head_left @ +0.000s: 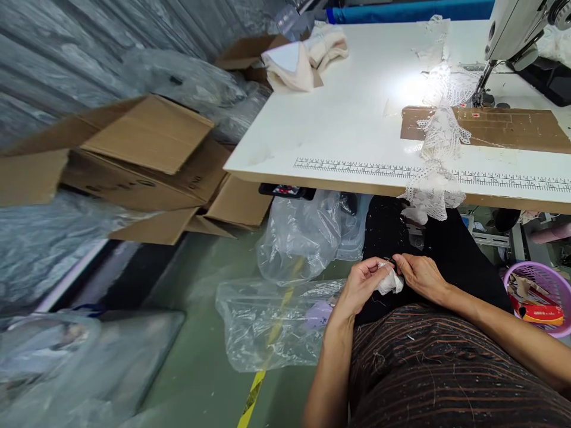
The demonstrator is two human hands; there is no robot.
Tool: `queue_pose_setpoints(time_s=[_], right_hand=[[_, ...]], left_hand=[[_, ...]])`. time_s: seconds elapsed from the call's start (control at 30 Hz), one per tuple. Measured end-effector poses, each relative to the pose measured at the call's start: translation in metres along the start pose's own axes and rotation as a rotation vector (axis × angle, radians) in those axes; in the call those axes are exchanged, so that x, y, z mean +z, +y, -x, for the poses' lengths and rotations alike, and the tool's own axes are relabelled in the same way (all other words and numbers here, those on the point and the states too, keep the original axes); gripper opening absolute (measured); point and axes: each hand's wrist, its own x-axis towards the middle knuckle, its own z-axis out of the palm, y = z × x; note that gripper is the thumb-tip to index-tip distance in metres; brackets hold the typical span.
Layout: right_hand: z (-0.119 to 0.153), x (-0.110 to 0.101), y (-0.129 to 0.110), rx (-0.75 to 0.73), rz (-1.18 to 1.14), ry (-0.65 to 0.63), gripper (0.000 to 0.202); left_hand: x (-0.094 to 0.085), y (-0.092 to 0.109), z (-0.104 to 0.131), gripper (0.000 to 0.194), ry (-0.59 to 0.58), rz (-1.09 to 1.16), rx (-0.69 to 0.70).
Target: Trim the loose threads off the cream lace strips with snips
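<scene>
Over my lap, my left hand (366,280) pinches a small bunched piece of white lace fabric (391,280) between thumb and fingers. Right beside it, my right hand (418,274) is closed, thumb pointing toward the fabric. A small dark tip (389,259) shows between the hands; what the right hand grips is mostly hidden. Ahead of them, a long strip of white lace (441,134) runs across the sewing table (348,131) and hangs over its front edge. The sewing machine (513,35) stands at the strip's upper right.
Brown cardboard (504,128) lies on the table beneath the lace. A printed ruler (357,168) follows the front edge. Cream cloth (303,59) sits at the back left corner. An open cardboard box (147,142), clear plastic bags (276,321) and a purple basket (557,285) surround me.
</scene>
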Motion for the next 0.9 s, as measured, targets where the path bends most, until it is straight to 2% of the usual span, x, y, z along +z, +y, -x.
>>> queue_pose_setpoints(time_s=[0.1,0.17,0.3,0.37,0.43,0.53,0.6,0.67,0.77,0.9], right_hand=[[0.0,0.002,0.003,-0.01,-0.184,-0.053,0.035],[0.001,0.004,0.006,0.004,-0.211,-0.044,0.026],[0.002,0.004,0.014,-0.04,-0.128,0.221,0.021],[0.002,0.001,0.018,-0.124,-0.133,0.334,0.024],[0.003,-0.003,0.021,-0.186,-0.173,0.399,0.033],[0.004,-0.011,0.024,-0.218,-0.237,0.457,0.036],[0.004,-0.017,0.025,-0.215,-0.251,0.494,0.034],[0.003,-0.025,0.024,-0.201,-0.244,0.532,0.029],[0.003,-0.035,0.023,-0.19,-0.223,0.569,0.026],[0.002,-0.04,0.022,-0.188,-0.166,0.564,0.031]], left_hand=[[-0.003,-0.006,-0.006,0.046,0.017,-0.042,0.028],[-0.008,-0.011,-0.015,0.044,0.079,-0.151,0.103],[-0.017,-0.011,-0.043,0.028,0.305,-0.599,0.405],[-0.017,-0.007,-0.059,0.03,0.333,-0.727,0.532],[-0.012,-0.002,-0.076,0.034,0.244,-0.741,0.616],[0.001,0.001,-0.102,0.045,0.036,-0.666,0.676],[0.008,0.002,-0.116,0.052,-0.054,-0.591,0.645],[0.012,0.002,-0.126,0.053,-0.095,-0.528,0.58],[0.014,0.005,-0.129,0.044,-0.117,-0.492,0.532],[0.017,0.013,-0.119,0.034,-0.173,-0.496,0.514]])
